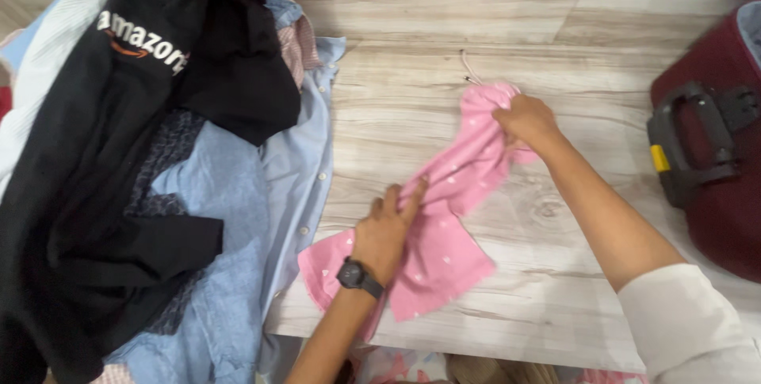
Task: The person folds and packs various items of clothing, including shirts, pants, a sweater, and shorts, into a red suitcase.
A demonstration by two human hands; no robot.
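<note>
A small pink garment (444, 217) with pale dots lies crumpled on a light wood-grain surface (412, 91). My left hand (386, 229), with a black watch on its wrist, presses flat on the lower part of the garment, fingers pointing up. Farther away, my right hand (527, 121) pinches the garment's bunched upper end and pulls it taut. A thin white drawstring (469, 67) trails from that upper end.
A heap of clothes fills the left: a black top (111, 162) with white lettering over a light blue button shirt (293, 170). A dark red suitcase (717, 146) with a black handle stands at the right. The surface's near edge runs along the bottom.
</note>
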